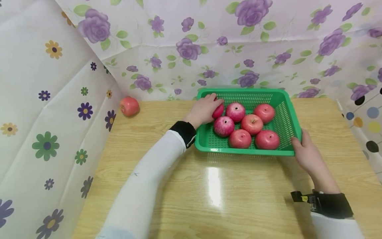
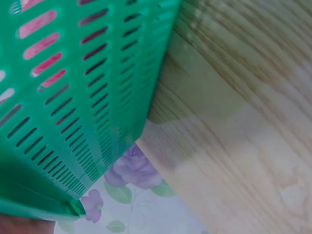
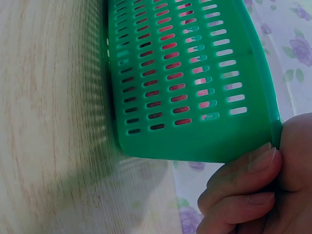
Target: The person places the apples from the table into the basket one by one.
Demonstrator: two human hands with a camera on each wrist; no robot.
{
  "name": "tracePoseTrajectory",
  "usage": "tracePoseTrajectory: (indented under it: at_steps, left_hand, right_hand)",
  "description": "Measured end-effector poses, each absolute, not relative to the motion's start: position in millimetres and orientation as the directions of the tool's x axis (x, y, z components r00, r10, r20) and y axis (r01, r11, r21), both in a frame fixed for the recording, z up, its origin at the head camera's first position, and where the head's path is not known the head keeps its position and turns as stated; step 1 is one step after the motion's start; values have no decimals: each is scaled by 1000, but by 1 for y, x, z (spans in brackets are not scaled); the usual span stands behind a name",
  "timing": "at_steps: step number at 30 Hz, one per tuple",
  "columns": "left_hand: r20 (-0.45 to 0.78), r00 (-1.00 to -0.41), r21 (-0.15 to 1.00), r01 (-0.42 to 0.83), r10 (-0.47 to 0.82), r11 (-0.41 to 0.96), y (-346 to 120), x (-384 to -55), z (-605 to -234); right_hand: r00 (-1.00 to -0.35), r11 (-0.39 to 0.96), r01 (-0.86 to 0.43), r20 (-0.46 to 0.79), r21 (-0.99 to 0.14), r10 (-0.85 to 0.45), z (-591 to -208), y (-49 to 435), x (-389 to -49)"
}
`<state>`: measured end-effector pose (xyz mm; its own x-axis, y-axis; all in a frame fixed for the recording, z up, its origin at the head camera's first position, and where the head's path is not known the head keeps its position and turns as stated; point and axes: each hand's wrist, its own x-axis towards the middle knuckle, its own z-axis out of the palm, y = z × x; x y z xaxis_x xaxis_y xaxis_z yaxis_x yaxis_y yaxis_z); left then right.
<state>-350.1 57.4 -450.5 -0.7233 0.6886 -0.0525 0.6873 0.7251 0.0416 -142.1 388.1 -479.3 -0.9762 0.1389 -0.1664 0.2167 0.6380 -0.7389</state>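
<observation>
A green plastic basket (image 1: 238, 151) stands on the table with several red apples (image 1: 252, 124) in it. Two speckled magenta fruits (image 1: 223, 126) with dark spots on top lie among them. At the basket's left end, my left hand (image 1: 203, 111) reaches over the rim, its fingers curled over a deep pink round fruit (image 1: 218, 111) that they partly hide. My right hand (image 1: 308, 154) grips the rim at the basket's right front corner. In the right wrist view, curled fingers (image 3: 239, 180) hold that rim from outside. The left wrist view shows mostly the slotted basket wall (image 2: 73, 102).
A lone red apple (image 1: 129, 106) sits at the table's back left corner, by the flowered cloth wall (image 1: 65, 109). Behind the basket rises another cloth with purple flowers (image 1: 167, 49). The wooden table (image 1: 238, 189) extends in front of the basket.
</observation>
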Motion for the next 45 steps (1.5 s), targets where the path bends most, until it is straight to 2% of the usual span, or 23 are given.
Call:
tracePoseTrajectory:
  at_steps: [5, 33, 45]
  left_hand:
    - [-72, -725, 8, 686, 685, 727, 59, -350, -451]
    - [-76, -720, 8, 692, 690, 722, 58, -350, -454]
    - [-55, -709, 53, 701, 703, 711, 55, -349, -452]
  right_hand:
    - [-976, 639, 220, -168, -737, 141, -478, 389, -143]
    - [-977, 633, 213, -153, -744, 148, -479, 388, -143]
    - [-976, 637, 217, -159, -740, 148, -478, 386, -142]
